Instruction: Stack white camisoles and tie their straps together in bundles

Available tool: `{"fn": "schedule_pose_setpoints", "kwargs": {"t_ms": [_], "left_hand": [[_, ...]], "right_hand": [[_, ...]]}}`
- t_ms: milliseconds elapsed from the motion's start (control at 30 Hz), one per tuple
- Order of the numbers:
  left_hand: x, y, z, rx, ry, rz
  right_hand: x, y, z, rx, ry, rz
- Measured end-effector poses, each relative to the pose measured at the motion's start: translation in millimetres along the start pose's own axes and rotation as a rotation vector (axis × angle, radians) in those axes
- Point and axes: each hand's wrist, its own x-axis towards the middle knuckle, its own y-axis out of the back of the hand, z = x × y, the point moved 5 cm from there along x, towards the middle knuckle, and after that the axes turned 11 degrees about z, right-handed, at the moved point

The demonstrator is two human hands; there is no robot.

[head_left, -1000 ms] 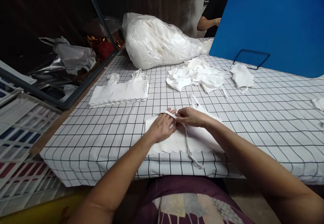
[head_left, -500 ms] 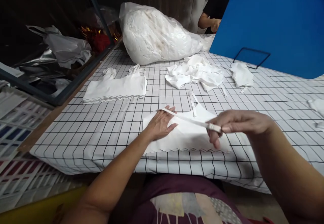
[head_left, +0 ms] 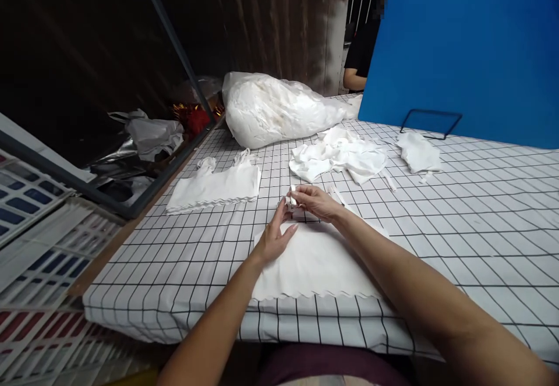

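Observation:
A white camisole-like garment [head_left: 318,261] with a wavy hem lies flat on the checked cloth in front of me. At its upper left, my right hand [head_left: 318,202] pinches the white shoulder strap [head_left: 293,195], which is bunched up short. My left hand [head_left: 274,237] rests on the garment's left edge, fingers stretched out and thumb apart, fingertips against the gathered strap. The other strap [head_left: 336,195] lies beyond my right wrist, partly hidden by it. My right forearm covers the garment's right side.
A neat stack of white garments [head_left: 213,187] sits to the left. Loose white garments [head_left: 338,154] and a smaller white piece [head_left: 418,152] lie beyond. A big stuffed plastic bag [head_left: 275,109], a blue board [head_left: 458,54] and a co-worker's arm [head_left: 354,80] are at the back.
My right hand has moved left and away from me, bringing the stretched strap into a bunch beside my left hand. My left fingers have lifted from the cloth to the strap. The view has tilted up.

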Motion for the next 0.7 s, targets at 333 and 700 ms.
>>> {"fn": "schedule_pose_setpoints", "kwargs": {"t_ms": [333, 700], "left_hand": [[32, 39.4, -18, -0.416, 0.363, 0.252], [20, 38.2, 2, 0.168, 0.18, 0.319]], "right_hand": [[-2, -2, 28, -0.002, -0.059, -0.069], [-2, 0, 27, 0.038, -0.065, -0.001]]}}
